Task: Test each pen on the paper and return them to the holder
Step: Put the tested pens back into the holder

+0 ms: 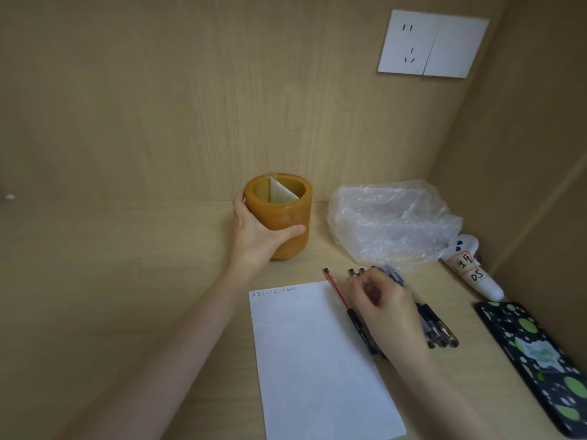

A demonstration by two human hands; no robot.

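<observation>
Left hand (254, 233) clamps the holder (295, 211) at the paper's (317, 360) 11 o'clock. Right hand (390, 312) curls over the pens (441, 331) at 3 o'clock, grip unclear; it should lift just one.

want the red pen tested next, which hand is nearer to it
Right. The right hand lies just beside the red pen; the left hand grips the holder farther back.

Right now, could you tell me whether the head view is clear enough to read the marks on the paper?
Head view: soft even light, faint shadows, wide-angle bowing at edges; marks on the paper too small to read; right hand over the pens slightly blurred.
</observation>
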